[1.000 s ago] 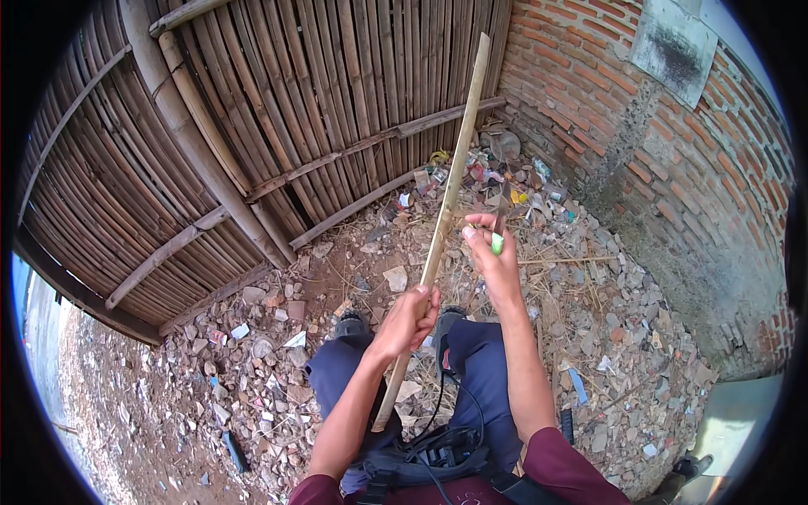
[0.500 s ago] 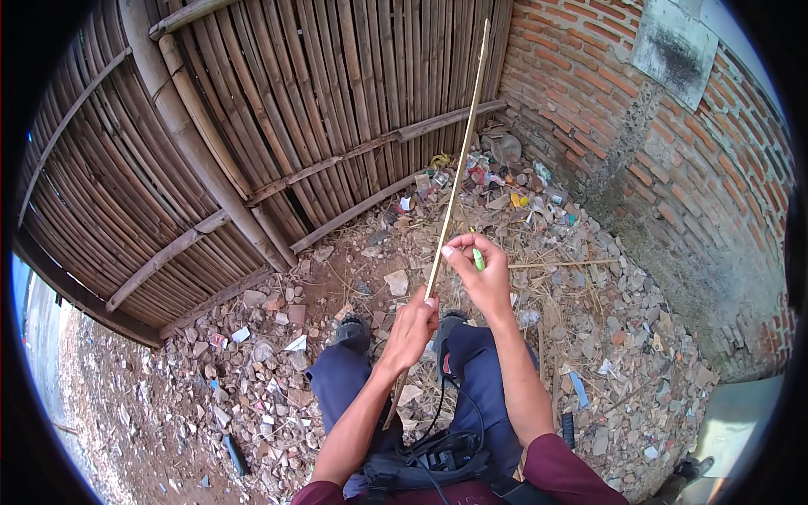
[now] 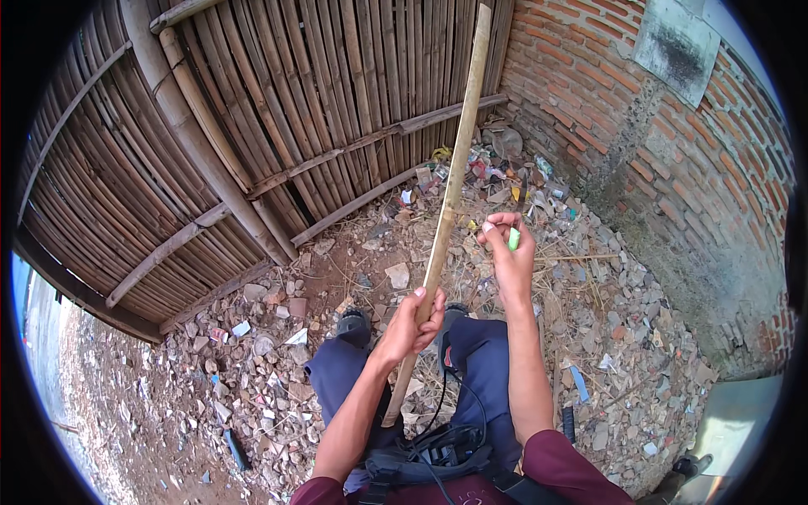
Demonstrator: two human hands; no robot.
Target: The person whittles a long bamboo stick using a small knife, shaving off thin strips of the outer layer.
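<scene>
A long, flat bamboo strip (image 3: 456,172) stands tilted in front of me, its upper end leaning away over the fence. My left hand (image 3: 412,326) is wrapped round its lower part, and the strip's bottom end comes out below the hand above my lap. To the right of the strip, apart from it, my right hand (image 3: 513,259) is closed round a green-handled knife (image 3: 514,240). A thin dark blade seems to rise above those fingers; much of the handle is hidden in the hand.
A bamboo fence (image 3: 337,93) meets a brick wall (image 3: 589,93) at the far corner, with litter heaped there. Stony rubble (image 3: 278,370) surrounds my feet. A dark-handled object (image 3: 568,425) lies right of my leg, and a dark blue piece (image 3: 236,452) lies at lower left.
The bamboo strip has turned from its narrow edge to its broad face. My right hand has moved off it to the right with the knife. The left hand has shifted its grip slightly.
</scene>
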